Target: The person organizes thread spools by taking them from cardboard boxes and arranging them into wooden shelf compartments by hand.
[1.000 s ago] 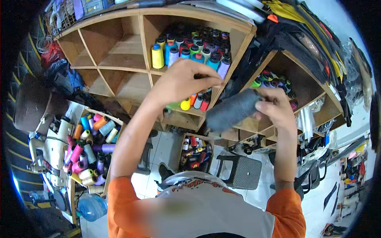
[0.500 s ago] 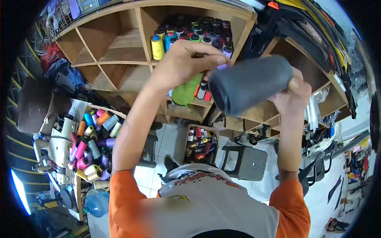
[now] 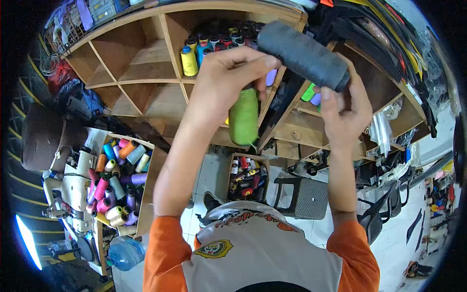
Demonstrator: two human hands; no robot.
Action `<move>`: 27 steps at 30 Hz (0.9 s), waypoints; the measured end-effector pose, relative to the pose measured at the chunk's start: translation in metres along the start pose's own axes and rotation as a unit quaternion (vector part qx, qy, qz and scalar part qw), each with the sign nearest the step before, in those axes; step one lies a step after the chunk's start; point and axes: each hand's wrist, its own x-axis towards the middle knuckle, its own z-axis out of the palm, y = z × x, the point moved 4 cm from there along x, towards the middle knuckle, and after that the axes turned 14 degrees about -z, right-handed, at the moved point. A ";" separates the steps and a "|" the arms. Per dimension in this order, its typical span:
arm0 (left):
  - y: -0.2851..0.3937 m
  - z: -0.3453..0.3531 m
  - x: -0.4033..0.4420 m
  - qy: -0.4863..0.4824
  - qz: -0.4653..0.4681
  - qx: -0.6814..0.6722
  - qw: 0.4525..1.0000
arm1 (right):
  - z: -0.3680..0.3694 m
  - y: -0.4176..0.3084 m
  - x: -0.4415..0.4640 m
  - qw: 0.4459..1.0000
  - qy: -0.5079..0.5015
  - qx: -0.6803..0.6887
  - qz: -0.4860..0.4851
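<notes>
My left hand [image 3: 233, 80] is closed, with the top of a green thread spool [image 3: 243, 119] in its fingers. The spool hangs almost upright below them, a short loose thread at its lower end. Its thumb and forefinger come together beside a large dark grey thread spool [image 3: 304, 56]; I cannot make out whether a thread is between them. My right hand [image 3: 346, 107] grips the grey spool around its lower right end, and the spool slants up to the left. Behind both hands, several thread spools [image 3: 189, 61] stand in a shelf compartment.
A wooden shelf unit [image 3: 148, 78] with square compartments spans the front. To the left, a box [image 3: 151, 187] of mixed spools sits beside a white sewing machine [image 3: 78, 187]. Below are another box of spools [image 3: 248, 177], a grey stool [image 3: 311, 199] and a blue water bottle [image 3: 126, 254].
The grey spool has turned in my right hand's grip: its left end has swung up and its right end down. The green spool has gone from slanted to nearly upright.
</notes>
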 end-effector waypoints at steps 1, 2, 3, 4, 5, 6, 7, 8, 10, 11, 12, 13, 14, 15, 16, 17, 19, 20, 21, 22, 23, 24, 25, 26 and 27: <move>-0.005 0.000 0.001 -0.014 -0.039 -0.096 0.995 | 0.004 0.000 -0.005 0.996 0.045 0.068 0.033; -0.007 0.000 0.001 0.001 -0.053 -0.118 0.992 | 0.011 -0.002 -0.009 0.984 0.090 0.136 0.065; -0.009 0.001 0.002 -0.001 -0.040 -0.143 0.989 | 0.018 -0.003 -0.012 0.965 0.134 0.203 0.097; -0.014 0.001 0.003 -0.003 -0.027 -0.169 0.985 | 0.023 -0.004 -0.014 0.954 0.141 0.251 0.087; -0.019 0.001 0.004 -0.005 -0.014 -0.196 0.980 | 0.027 -0.004 -0.016 0.944 0.149 0.274 0.107; -0.022 0.000 0.005 -0.015 -0.009 -0.224 0.974 | 0.031 -0.004 -0.018 0.933 0.158 0.297 0.128; -0.026 -0.002 0.006 -0.017 0.004 -0.220 0.975 | 0.033 -0.004 -0.021 0.921 0.165 0.319 0.150; -0.031 -0.005 0.007 -0.019 0.017 -0.216 0.976 | 0.036 -0.005 -0.021 0.913 0.155 0.347 0.147; -0.030 -0.011 0.005 0.000 0.028 -0.211 0.977 | 0.040 -0.006 -0.023 0.879 0.173 0.405 0.184; -0.028 -0.014 0.001 0.020 0.024 -0.213 0.977 | 0.042 -0.005 -0.025 0.860 0.181 0.432 0.203; -0.028 -0.019 -0.003 0.040 0.020 -0.215 0.976 | 0.042 -0.004 -0.025 0.867 0.174 0.421 0.201; -0.029 -0.028 -0.007 0.041 0.030 -0.181 0.982 | 0.040 -0.003 -0.025 0.875 0.167 0.409 0.199; -0.024 -0.033 -0.013 0.022 0.041 -0.184 0.982 | 0.040 -0.001 -0.025 0.882 0.161 0.397 0.196; -0.016 -0.035 -0.020 0.002 0.052 -0.187 0.981 | 0.039 -0.002 -0.023 0.902 0.154 0.356 0.187; -0.010 -0.034 -0.025 -0.014 0.052 -0.186 0.981 | 0.038 -0.005 -0.020 0.921 0.146 0.314 0.180; -0.003 -0.029 -0.029 -0.009 0.065 -0.148 0.987 | 0.038 -0.008 -0.019 0.937 0.136 0.273 0.173; 0.011 -0.018 -0.035 0.002 0.094 -0.070 0.993 | 0.032 -0.001 -0.022 0.973 0.069 0.191 0.106; 0.011 -0.016 -0.034 0.023 0.067 -0.076 0.995 | 0.031 0.001 -0.022 0.986 0.035 0.150 0.070; 0.008 -0.017 -0.032 0.025 0.059 -0.068 0.996 | 0.033 0.001 -0.023 0.980 0.040 0.178 0.085; 0.004 -0.018 -0.029 0.026 0.051 -0.060 0.997 | 0.034 0.000 -0.024 0.973 0.045 0.205 0.100; 0.001 -0.018 -0.026 0.026 0.042 -0.051 0.997 | 0.037 0.001 -0.027 0.966 0.046 0.227 0.113; 0.001 -0.018 -0.028 0.040 0.040 -0.060 0.997 | 0.039 0.002 -0.029 0.959 0.047 0.248 0.127; 0.000 -0.019 -0.026 0.042 0.046 -0.058 0.996 | 0.043 0.002 -0.030 0.941 0.059 0.295 0.156; -0.006 -0.023 -0.024 0.045 0.050 -0.057 0.996 | 0.047 0.001 -0.033 0.919 0.070 0.341 0.187; -0.011 -0.026 -0.022 0.049 0.053 -0.058 0.996 | 0.051 0.000 -0.036 0.893 0.080 0.386 0.219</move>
